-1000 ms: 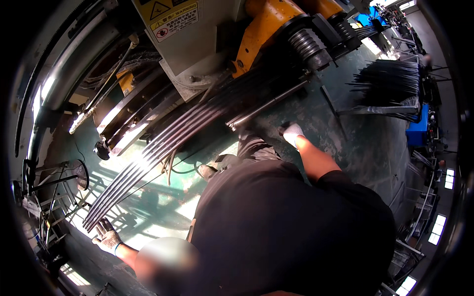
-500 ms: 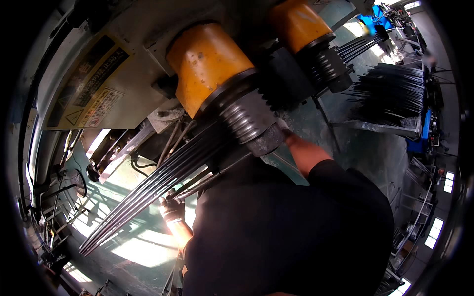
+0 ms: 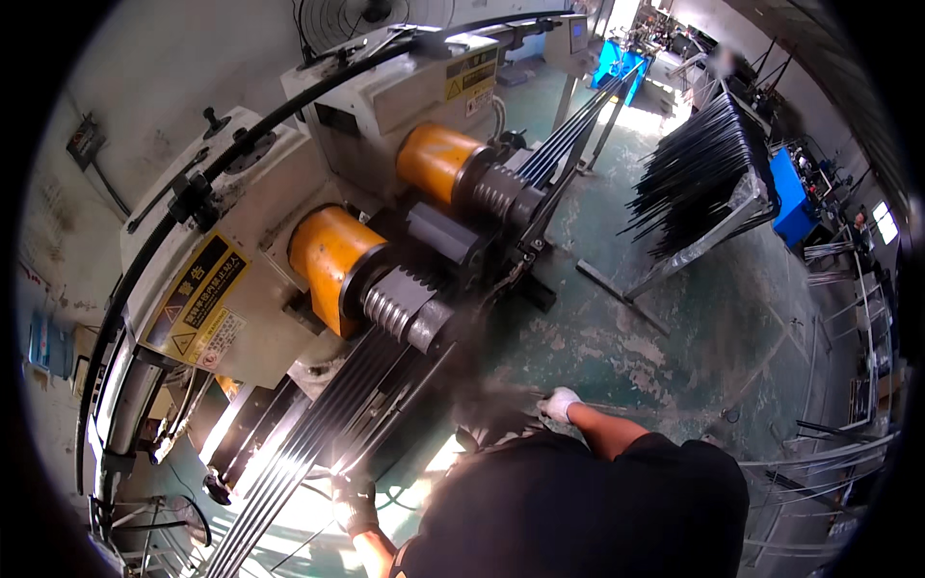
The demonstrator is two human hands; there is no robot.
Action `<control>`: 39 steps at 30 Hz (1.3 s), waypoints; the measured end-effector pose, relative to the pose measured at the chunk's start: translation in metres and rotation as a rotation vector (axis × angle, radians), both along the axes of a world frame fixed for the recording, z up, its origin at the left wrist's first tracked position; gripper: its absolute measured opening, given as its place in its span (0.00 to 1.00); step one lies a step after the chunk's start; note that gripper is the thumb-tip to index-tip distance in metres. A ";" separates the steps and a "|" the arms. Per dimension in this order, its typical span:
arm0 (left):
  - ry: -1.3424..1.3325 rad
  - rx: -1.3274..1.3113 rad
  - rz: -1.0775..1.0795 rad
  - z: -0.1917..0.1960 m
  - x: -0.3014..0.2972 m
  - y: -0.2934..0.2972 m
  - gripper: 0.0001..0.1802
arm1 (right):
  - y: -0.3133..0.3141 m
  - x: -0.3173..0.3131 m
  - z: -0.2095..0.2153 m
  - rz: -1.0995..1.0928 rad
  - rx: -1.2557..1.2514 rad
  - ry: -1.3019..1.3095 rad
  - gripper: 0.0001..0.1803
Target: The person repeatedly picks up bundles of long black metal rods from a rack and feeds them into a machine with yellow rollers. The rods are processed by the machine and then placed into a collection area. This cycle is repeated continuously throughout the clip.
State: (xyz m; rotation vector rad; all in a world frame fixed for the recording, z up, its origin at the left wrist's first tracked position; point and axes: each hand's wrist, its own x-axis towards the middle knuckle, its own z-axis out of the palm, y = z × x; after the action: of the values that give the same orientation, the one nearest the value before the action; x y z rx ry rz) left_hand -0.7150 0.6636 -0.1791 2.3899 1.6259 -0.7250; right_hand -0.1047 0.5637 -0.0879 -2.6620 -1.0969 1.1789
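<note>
Over the sunlit floor at lower left, my left hand [image 3: 356, 499], in a dark-looking glove, is closed at the lower end of a thin metal rod [image 3: 416, 385]. Shadow and blur hide its fingertips. My right hand [image 3: 559, 405], in a white glove, is closed in front of my chest, away from the machine; a thin line shows beside its fingers, but what it grips is unclear. Long dark rods [image 3: 289, 462] slant down to the left beneath the nearer grooved steel roller [image 3: 400, 301], which sticks out from an orange cylinder [image 3: 332, 258].
A second orange cylinder [image 3: 438, 164] with its grooved roller [image 3: 501, 191] stands farther along the pale machine [image 3: 260, 318]. A black cable arches over its top. At right, a metal rack [image 3: 708, 231] holds a dense stack of dark rods [image 3: 699, 169]. Blue equipment [image 3: 792, 200] stands behind it.
My view has lifted and shows more of the machine and room. My right hand, earlier partly hidden beside the nearer roller, is now clear of it, lower and nearer my chest.
</note>
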 end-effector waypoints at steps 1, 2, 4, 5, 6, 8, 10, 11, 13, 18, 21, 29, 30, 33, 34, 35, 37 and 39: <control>-0.009 0.072 -0.083 -0.007 0.005 0.003 0.27 | -0.009 0.002 0.004 -0.010 -0.093 -0.010 0.29; -0.548 -0.054 0.135 -0.006 0.006 0.000 0.28 | -0.019 0.003 0.009 -0.038 -0.027 0.006 0.29; -1.446 -0.293 0.837 0.016 0.014 0.001 0.28 | -0.021 0.006 0.024 -0.258 0.050 0.132 0.25; -1.949 -0.386 1.505 0.036 0.018 0.009 0.27 | -0.016 0.008 0.032 -0.245 0.051 0.087 0.22; -2.098 -0.328 1.678 0.061 0.022 0.013 0.27 | -0.006 0.008 0.041 -0.306 0.146 0.144 0.22; -2.255 -0.136 1.764 0.119 0.024 0.019 0.26 | 0.025 0.007 0.060 -0.419 0.331 0.264 0.22; -2.433 0.113 1.774 0.175 0.023 0.020 0.25 | 0.064 0.005 0.082 -0.423 0.531 0.294 0.19; -2.509 0.254 1.760 0.201 0.020 0.017 0.25 | 0.087 -0.001 0.092 -0.528 0.722 0.562 0.18; -2.562 0.474 1.711 0.242 0.014 0.016 0.25 | 0.127 -0.009 0.117 -0.621 0.915 0.856 0.17; -2.478 0.707 1.530 0.298 0.002 0.021 0.27 | 0.188 -0.018 0.177 -0.462 1.206 0.810 0.21; -2.450 0.762 1.432 0.310 -0.003 0.026 0.29 | 0.208 -0.021 0.195 -0.517 1.245 0.944 0.24; -2.343 0.818 1.108 0.382 0.016 0.043 0.33 | 0.258 -0.023 0.205 -0.656 1.208 1.085 0.30; -2.284 0.848 1.150 0.406 0.020 0.047 0.34 | 0.262 -0.022 0.208 -0.670 1.172 1.095 0.30; -2.007 1.042 1.025 0.481 0.043 0.063 0.34 | 0.274 -0.019 0.218 -0.646 1.245 1.070 0.26; -1.969 1.084 0.953 0.500 0.054 0.069 0.32 | 0.278 -0.017 0.222 -0.610 1.266 1.056 0.25; -2.011 1.052 0.954 0.519 0.065 0.075 0.32 | 0.283 -0.016 0.225 -0.608 1.297 1.100 0.22; -2.067 1.006 0.888 0.548 0.088 0.086 0.29 | 0.293 -0.016 0.231 -0.660 1.207 1.154 0.22; -2.074 1.066 0.815 0.568 0.112 0.097 0.25 | 0.301 -0.017 0.234 -0.694 1.213 1.090 0.21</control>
State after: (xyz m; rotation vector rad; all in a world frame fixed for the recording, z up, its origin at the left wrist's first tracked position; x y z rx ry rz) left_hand -0.6026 0.7608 0.3884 0.8880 1.2895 2.2285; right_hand -0.1213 0.8649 0.1465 -1.0052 -0.3435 0.9969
